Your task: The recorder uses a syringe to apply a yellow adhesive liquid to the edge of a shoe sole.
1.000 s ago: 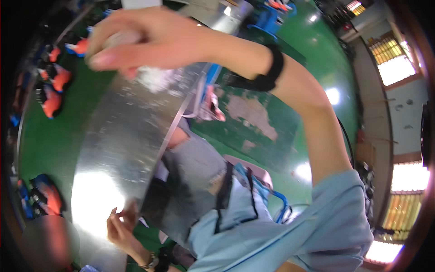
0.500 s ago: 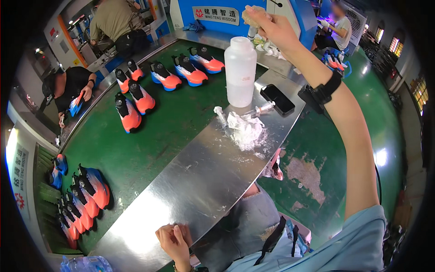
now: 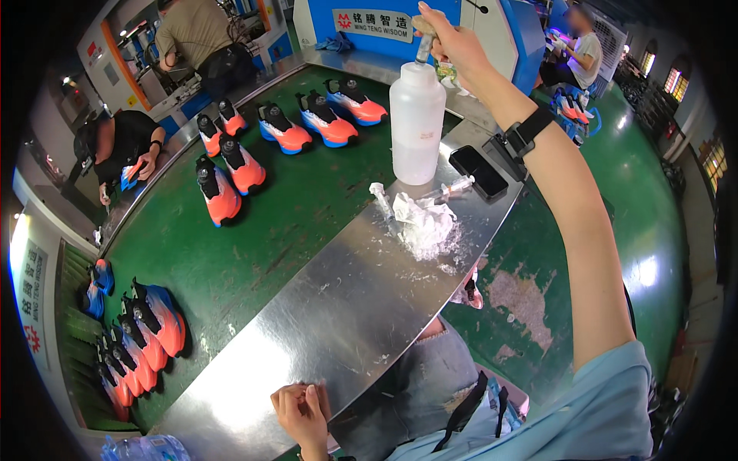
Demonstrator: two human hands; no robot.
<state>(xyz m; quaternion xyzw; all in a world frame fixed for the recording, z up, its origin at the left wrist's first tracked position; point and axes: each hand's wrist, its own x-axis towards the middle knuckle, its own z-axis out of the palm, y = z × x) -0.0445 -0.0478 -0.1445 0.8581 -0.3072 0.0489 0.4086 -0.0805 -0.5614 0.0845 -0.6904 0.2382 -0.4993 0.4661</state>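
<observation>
Clear tube [image 3: 423,51] in right hand [image 3: 457,49], at bottle mouth [image 3: 418,69]; left hand [image 3: 301,411] curled, contents unclear

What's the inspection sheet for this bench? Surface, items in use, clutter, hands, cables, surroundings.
Surface: metal bench top, glare at lower left, white bits around a crumpled white clump; scuffed green surface alongside.
Items in use: white bottle, upright, part-filled; tan-topped tool, its stem at the bottle's mouth.
Clutter: two syringes by the clump, black phone, clear plastic bottle at lower left.
Hands: right hand grips the tool; left hand curled near the bench edge, nothing seen in it.
Cables: dark strip beside the right arm; can't tell if it's one.
Surroundings: orange-and-blue shoes, at least three co-workers, blue-and-white machine.
</observation>
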